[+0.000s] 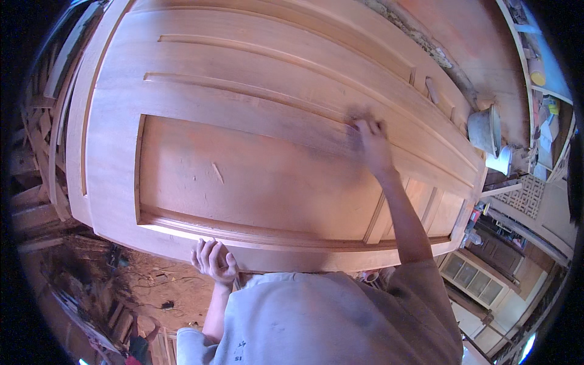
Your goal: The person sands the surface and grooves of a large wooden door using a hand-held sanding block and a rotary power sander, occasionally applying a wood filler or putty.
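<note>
A large pale wooden panelled door (182,97) lies in front of me, with long grooves and recessed panels. Out on its middle, my right hand (372,143) presses down with bent fingers on a dark wad (360,114). Motion blurs the wad, so I cannot make out its kind; darker smudgy patches spread on the wood around it. My left hand (213,260) is at the door's near edge, its fingers loosely bent and slightly apart, with nothing seen in it. A thin wood sliver or mark (218,173) shows on the recessed panel nearest me.
A grey bucket (485,131) stands by the door's far right end, a white container (501,160) beside it. Wood offcuts (45,164) pile up on the left. A paned wooden frame (473,277) leans at lower right. Below the door shows a reddish dirt floor (164,280).
</note>
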